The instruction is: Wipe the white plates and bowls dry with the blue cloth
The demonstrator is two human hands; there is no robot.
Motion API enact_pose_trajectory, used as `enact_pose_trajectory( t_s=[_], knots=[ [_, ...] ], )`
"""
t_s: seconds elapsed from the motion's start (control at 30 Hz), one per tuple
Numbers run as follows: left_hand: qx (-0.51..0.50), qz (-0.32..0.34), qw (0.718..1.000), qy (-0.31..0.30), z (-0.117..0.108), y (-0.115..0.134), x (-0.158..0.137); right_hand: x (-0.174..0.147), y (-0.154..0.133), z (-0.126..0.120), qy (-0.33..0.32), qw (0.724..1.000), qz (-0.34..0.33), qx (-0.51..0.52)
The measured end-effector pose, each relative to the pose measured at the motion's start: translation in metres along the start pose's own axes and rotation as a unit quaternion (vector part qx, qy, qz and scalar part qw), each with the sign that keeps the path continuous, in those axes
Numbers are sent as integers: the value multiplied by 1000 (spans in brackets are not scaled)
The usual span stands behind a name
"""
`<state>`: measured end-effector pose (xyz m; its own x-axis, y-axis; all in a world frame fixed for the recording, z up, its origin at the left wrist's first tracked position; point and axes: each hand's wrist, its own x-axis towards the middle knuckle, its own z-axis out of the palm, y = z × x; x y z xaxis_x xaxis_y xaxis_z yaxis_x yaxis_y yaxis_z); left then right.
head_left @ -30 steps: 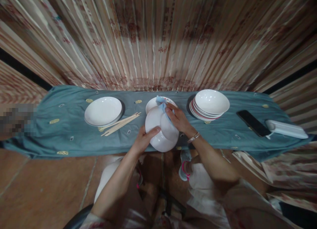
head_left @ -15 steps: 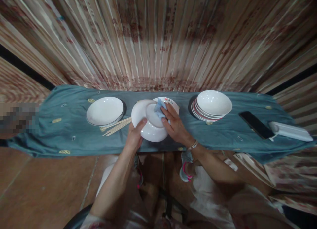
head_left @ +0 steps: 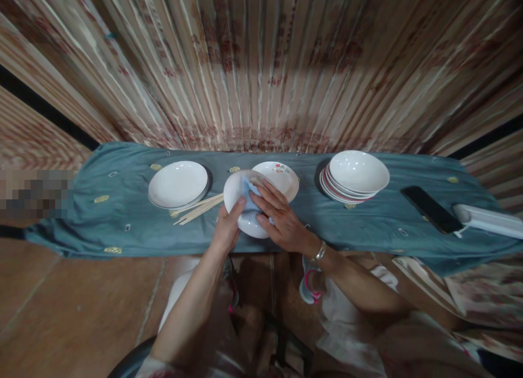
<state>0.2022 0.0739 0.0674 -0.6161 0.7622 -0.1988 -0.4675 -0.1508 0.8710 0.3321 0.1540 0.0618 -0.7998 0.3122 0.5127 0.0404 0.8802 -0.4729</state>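
Note:
My left hand (head_left: 229,224) grips the near-left rim of a white plate (head_left: 233,186), thumb on top. The plate is tilted above the table with its underside towards me. My right hand (head_left: 281,217) presses a light blue cloth (head_left: 250,201) against that underside, fingers stretched over it. Part of the cloth and the plate's right side are hidden by this hand. Just behind lies another white plate (head_left: 288,184) with a red flower print. Several pale chopsticks (head_left: 200,210) lie left of the held plate.
White plates (head_left: 177,183) are stacked at left, several white bowls (head_left: 359,172) at right. A black phone (head_left: 431,209) and a white device (head_left: 490,220) lie at the right end of the teal tablecloth (head_left: 134,239). A pleated curtain (head_left: 261,67) hangs behind the table.
My right hand has moved left across the plate's underside with the cloth, towards my left thumb. The plate has tilted and turned, showing less of its face. The whole view has shifted slightly.

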Motion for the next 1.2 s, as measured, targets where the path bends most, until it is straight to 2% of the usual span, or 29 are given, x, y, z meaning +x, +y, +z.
enact_pose_trajectory(
  t_s=[0.2,0.4,0.63,0.77,1.07,1.2],
  knots=[
    [48,6,999,-5,0,-5,-4,3,16,-2,16,999,47,2],
    [35,23,999,-10,3,-2,-6,-1,34,3,36,993,114,6],
    [7,32,999,8,0,4,-1,-12,26,8,53,989,131,50],
    [-8,43,999,29,-3,7,3,-19,14,14,59,992,102,55],
    [-29,35,999,21,-2,10,3,-18,-2,13,3,998,-48,-37],
    [-3,25,1000,19,0,9,-1,-14,-3,10,-12,996,-69,-54]
  ],
)
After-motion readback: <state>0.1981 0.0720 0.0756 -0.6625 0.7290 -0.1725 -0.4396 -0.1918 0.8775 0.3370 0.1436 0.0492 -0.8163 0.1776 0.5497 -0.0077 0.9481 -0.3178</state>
